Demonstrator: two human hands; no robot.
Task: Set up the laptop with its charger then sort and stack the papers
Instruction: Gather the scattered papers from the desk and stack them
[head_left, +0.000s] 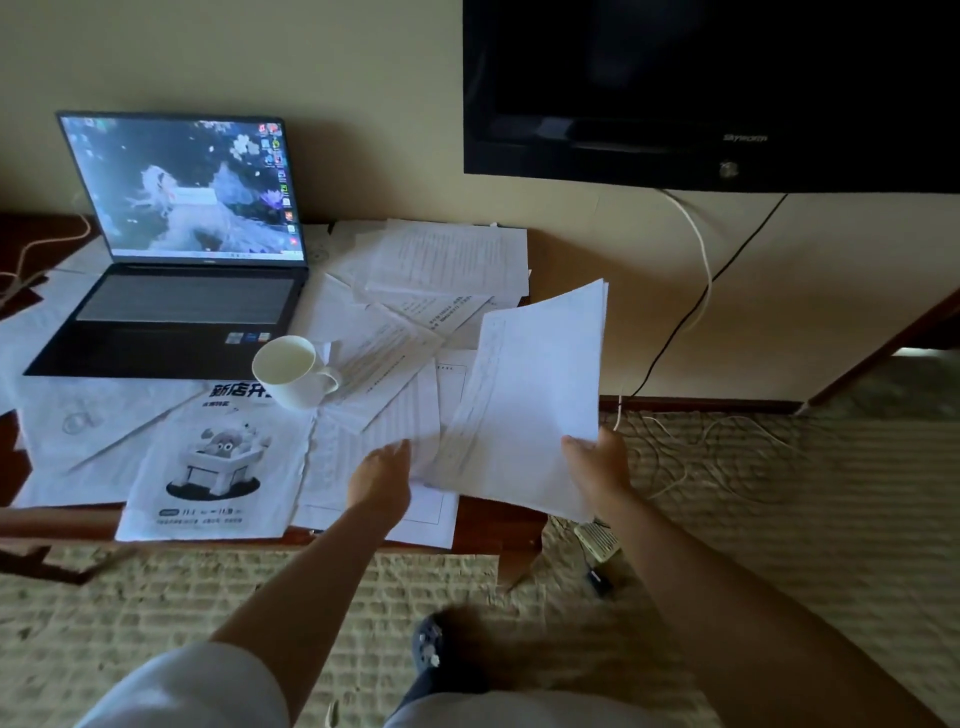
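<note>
My right hand (597, 457) pinches the lifted sheaf (535, 395) while my left hand (382, 475), fingers hidden, slides sheets in; I'd square edges before gathering papers (441, 260) at twelve o'clock.

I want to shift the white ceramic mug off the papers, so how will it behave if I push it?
The white ceramic mug looks empty, so probably light. It stands upright on loose overlapping white paper sheets, so a push may drag or crumple them rather than slide it. Lifting by the handle seems safer; it would likely break if dropped.
</note>
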